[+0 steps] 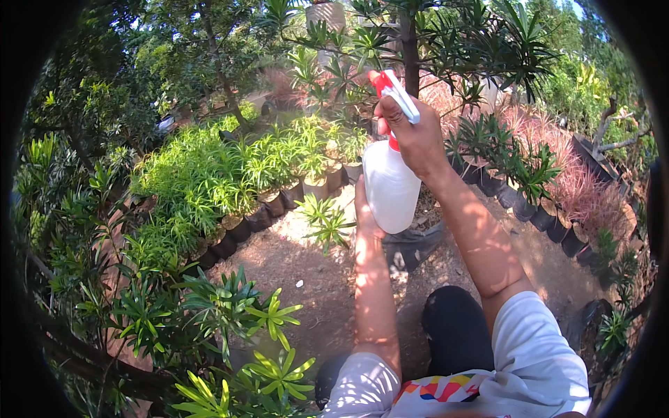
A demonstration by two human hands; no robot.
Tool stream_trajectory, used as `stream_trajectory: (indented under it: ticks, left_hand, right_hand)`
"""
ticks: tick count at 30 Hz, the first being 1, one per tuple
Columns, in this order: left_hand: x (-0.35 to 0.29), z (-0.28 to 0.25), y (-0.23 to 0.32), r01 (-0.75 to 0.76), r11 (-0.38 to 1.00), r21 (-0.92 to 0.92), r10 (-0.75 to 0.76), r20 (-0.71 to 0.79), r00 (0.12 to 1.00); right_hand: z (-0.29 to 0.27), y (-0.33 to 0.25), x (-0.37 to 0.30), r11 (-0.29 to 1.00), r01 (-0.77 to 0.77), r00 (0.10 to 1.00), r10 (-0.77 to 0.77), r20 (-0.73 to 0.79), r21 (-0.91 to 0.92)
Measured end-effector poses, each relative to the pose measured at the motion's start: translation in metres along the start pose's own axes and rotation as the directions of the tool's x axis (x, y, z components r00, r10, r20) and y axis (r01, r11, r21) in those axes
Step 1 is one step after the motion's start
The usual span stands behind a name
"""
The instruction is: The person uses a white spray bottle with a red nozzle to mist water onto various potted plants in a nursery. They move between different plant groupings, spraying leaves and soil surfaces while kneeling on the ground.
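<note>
A translucent white spray bottle (391, 191) with a red and white trigger head is raised in front of me, tilted a little, nozzle pointing away. Around its neck and trigger my right hand (414, 139) is closed, with fingertips showing near the red part. My left hand (365, 210) is against the lower left side and base of the bottle, supporting it; its fingers are mostly hidden behind the bottle. A low branch with narrow green leaves (376, 49) hangs just beyond the nozzle.
Potted bright green plants (209, 164) in dark grow bags stand in rows ahead left. Reddish plants (585, 177) in black bags line the right. A tree trunk (410, 56) rises ahead. Leafy branches (272, 320) reach in from the lower left, above bare soil (300, 279).
</note>
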State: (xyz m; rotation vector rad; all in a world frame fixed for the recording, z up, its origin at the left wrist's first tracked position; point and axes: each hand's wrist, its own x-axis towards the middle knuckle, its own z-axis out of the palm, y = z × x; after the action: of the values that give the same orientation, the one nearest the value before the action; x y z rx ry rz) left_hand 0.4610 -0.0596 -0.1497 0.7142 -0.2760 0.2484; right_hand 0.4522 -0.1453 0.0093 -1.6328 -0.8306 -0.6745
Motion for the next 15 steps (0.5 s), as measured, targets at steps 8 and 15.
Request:
stream_trajectory:
  ticks: [8,15]
  left_hand:
    - [0.005,0.001,-0.019,0.010,0.984,-0.177,0.004,0.077,0.997]
    - [0.005,-0.024,-0.048,0.276,0.936,-0.218,-0.283,0.001,0.959]
  right_hand:
    - [-0.007,-0.003,-0.013,0.990,0.140,0.990,-0.141,-0.009,-0.027]
    - [-0.029,0.033,-0.032,0.963,-0.259,0.953,0.268,-0.143,0.080]
